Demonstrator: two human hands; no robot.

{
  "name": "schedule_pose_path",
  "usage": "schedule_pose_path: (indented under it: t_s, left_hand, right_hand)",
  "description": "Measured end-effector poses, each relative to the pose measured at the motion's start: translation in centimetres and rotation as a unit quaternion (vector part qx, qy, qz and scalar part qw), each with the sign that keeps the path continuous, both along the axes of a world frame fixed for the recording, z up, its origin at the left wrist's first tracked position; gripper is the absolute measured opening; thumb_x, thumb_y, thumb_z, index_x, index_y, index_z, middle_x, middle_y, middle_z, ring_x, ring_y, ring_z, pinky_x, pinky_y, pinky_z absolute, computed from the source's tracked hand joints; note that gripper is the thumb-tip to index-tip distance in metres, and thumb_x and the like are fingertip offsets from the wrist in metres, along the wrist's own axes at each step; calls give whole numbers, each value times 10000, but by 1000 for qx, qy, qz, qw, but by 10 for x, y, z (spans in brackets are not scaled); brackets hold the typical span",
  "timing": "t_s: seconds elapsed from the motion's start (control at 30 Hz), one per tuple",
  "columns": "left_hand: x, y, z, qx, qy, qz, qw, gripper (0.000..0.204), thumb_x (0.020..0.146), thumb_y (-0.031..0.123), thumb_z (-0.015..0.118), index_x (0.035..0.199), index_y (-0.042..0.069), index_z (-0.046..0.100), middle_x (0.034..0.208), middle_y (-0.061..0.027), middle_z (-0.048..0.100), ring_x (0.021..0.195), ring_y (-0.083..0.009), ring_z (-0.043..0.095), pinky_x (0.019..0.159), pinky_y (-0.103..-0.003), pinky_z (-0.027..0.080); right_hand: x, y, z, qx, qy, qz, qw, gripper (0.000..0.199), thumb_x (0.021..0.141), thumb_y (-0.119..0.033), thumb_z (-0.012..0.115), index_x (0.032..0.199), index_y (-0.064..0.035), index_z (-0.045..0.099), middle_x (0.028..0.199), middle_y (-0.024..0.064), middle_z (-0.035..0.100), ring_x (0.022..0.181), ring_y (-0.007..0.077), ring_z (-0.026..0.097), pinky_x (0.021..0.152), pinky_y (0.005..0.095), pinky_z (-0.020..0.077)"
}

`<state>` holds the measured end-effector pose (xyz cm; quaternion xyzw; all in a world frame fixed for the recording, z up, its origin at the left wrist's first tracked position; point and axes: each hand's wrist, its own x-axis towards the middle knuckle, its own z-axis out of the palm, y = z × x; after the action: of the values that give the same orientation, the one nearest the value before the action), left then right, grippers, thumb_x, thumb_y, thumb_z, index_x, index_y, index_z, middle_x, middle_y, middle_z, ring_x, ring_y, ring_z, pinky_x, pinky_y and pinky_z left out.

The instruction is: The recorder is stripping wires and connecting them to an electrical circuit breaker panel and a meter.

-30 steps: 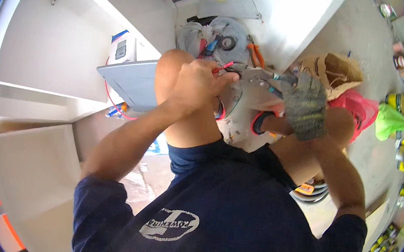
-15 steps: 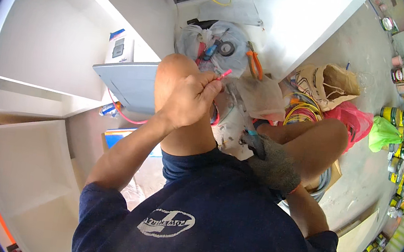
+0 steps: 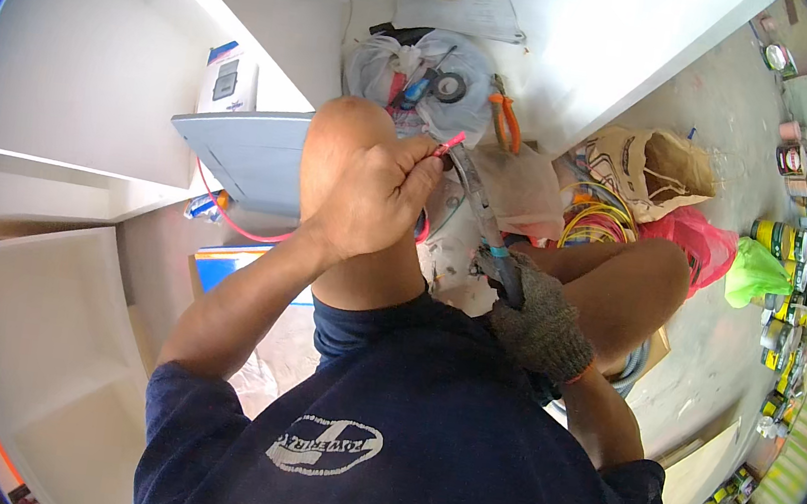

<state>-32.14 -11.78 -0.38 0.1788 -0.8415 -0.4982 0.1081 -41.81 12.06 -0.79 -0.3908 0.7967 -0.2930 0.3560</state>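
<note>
My bare left hand [image 3: 379, 189] is closed in a pinch above my left knee. A pink-red wire [image 3: 453, 142] sticks up from its fingertips, and more of it trails off to the left below the grey panel. In a grey knitted glove, my right hand [image 3: 536, 319] grips a long dark hand tool with teal marks [image 3: 487, 224], which looks like crimping pliers. The tool's head reaches up to the wire's end beside my left fingertips. Whether its jaws touch the wire I cannot tell.
Ahead lie a clear plastic bag [image 3: 472, 64], black tape [image 3: 449, 86] and orange-handled pliers [image 3: 507, 122]. A grey panel [image 3: 244, 157] leans at my left knee. To the right are yellow coiled wires [image 3: 596, 223], a paper bag [image 3: 625, 168] and several paint cans [image 3: 778, 238]. White cabinet walls [image 3: 610, 46] stand ahead.
My right hand has raised the dark tool from near my lap, so its head is now at the wire end. My left hand keeps its pinch on the wire.
</note>
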Motion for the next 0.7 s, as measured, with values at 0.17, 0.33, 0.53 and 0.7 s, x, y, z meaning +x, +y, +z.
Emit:
schedule_pose_path:
  t_s: [0.17,0.33,0.53,0.7]
  left_hand:
    - [1,1,3,-5,2,3,1000,197,1006,128,519,1024,-33,631,715,-184,600,659,-221,588,637,-349,468]
    - [2,2,1,-23,-8,-1,1000,190,999,119,528,1039,-32,635,703,-197,594,643,-243,604,624,-355,477]
    - [4,2,-2,-49,-1,1,999,154,985,90,537,1012,-23,638,731,-221,612,677,-296,641,636,-373,488]
    - [1,5,-11,-117,97,19,988,145,944,94,570,844,-6,601,636,-229,599,565,-399,609,514,-453,467]
  right_hand:
    - [-7,-1,7,37,-19,-7,999,528,756,-112,577,1283,-96,593,1130,199,663,1060,375,637,924,456,492]
    - [-11,1,7,-6,-14,39,999,588,750,-93,567,1337,-107,571,1175,213,652,1104,378,624,965,433,488]
    - [-7,0,9,37,34,30,998,515,768,-93,563,1282,-96,596,1085,194,670,1042,367,644,914,448,504]
    - [-14,0,-14,3,78,63,995,386,807,-56,564,1188,-63,622,1023,191,662,978,363,647,869,458,509]
